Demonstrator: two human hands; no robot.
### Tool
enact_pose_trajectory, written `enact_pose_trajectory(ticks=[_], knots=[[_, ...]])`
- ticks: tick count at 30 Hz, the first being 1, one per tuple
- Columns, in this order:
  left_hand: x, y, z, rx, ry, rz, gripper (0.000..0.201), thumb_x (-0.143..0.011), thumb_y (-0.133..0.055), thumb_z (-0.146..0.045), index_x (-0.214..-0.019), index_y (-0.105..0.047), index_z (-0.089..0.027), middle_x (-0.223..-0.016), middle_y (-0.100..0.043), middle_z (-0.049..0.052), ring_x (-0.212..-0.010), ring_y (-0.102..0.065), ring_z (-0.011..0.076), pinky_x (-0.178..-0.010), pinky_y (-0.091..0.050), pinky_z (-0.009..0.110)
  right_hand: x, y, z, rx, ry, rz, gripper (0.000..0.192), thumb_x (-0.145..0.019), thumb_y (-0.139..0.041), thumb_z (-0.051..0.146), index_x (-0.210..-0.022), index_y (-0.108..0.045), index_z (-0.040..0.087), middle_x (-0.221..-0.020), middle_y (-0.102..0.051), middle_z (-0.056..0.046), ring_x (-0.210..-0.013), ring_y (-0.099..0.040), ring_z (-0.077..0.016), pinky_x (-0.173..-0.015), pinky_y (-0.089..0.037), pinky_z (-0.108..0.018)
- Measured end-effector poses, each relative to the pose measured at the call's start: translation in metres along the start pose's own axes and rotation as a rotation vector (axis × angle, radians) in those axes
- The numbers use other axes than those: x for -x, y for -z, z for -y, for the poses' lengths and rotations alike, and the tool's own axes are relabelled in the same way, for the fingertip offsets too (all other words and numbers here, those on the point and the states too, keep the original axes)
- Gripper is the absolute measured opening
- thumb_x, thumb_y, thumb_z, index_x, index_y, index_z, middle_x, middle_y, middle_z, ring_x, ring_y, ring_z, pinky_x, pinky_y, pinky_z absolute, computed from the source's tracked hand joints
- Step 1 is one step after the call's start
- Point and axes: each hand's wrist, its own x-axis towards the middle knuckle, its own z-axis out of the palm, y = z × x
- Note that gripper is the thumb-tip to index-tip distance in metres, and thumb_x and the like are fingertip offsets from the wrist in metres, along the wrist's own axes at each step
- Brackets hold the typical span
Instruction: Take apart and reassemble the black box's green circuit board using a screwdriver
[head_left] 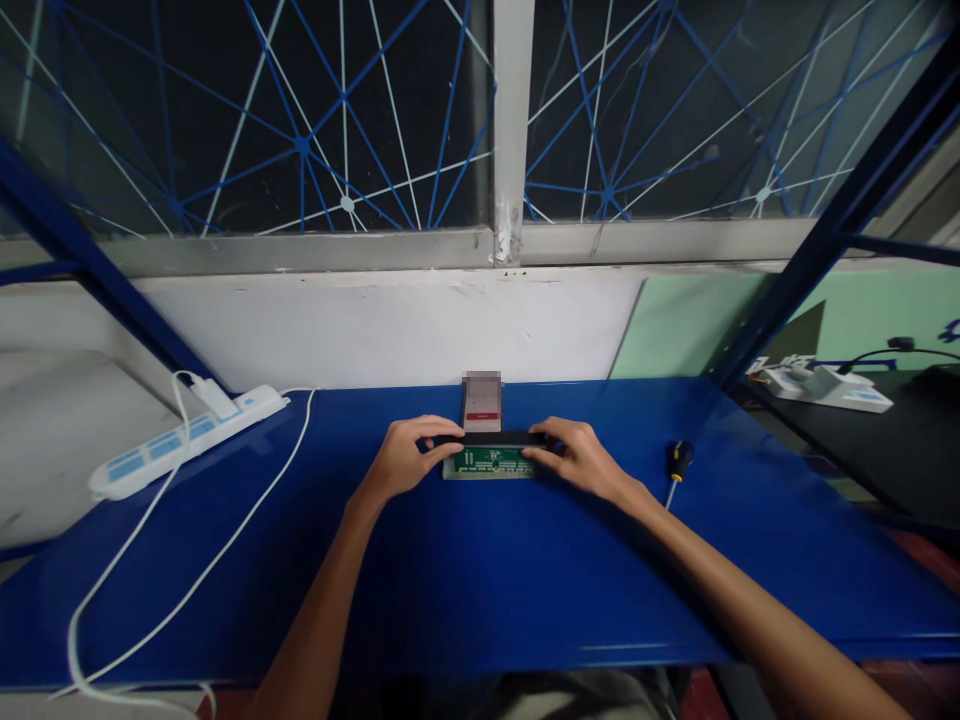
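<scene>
Grip, left: left hand (405,456) curled at the left end of a long green circuit board (489,462), fingertips pinched onto a black strip (491,439) along the board's far edge.
Grip, right: right hand (576,455) mirrored at the right end, fingers pressed down on the same black strip, thumb toward the board's near side.
Board, place: flat on the blue tabletop (480,580), at the middle, toward the far side.
Board, long axis: left to right across the scene, parallel to the table's far edge; component face up, pale markings visible but too small to read.
Board, ends: one under each hand, neither lifted so far as can be told.
Just beyond: small upright pale card with a red band (481,403), standing just behind the strip, its top blurred.
Right of the hands: screwdriver with black and yellow handle (678,464), lying apart from the right hand, shaft pointing toward the near side.
Far left: white power strip with blue sockets (180,440), angled, its white cable (150,560) looping toward the near left corner.
Behind: white wall, windows with blue and white cord netting.
</scene>
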Motion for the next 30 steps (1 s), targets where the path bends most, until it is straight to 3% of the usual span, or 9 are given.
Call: enact_pose_trajectory(ticks=[13,30], knots=[[-0.0004,-0.0011,-0.003,-0.023,-0.051,-0.037,0.015,-0.083,-0.065,-0.029,-0.089,-0.076,-0.021,-0.097,-0.075,0.006,-0.088,-0.067,0.0191,-0.066,-0.054,0.029,-0.001,-0.0001,-0.0013,-0.012,0.013,-0.015,0.028,-0.091,-0.057,0.04,-0.104,-0.067,0.017,-0.086,-0.067,-0.005,-0.071,-0.06,-0.0163,-0.061,-0.044,-0.027],[-0.0009,-0.0002,-0.001,-0.062,-0.007,0.076,0.018,-0.082,-0.064,-0.03,-0.093,-0.076,-0.023,-0.1,-0.074,0.006,-0.084,-0.067,0.0187,-0.065,-0.052,0.029,0.0007,-0.003,-0.0027,0.04,0.062,0.005,0.03,-0.094,-0.052,0.04,-0.11,-0.064,0.017,-0.094,-0.067,-0.009,-0.078,-0.061,-0.0186,-0.066,-0.047,-0.029]])
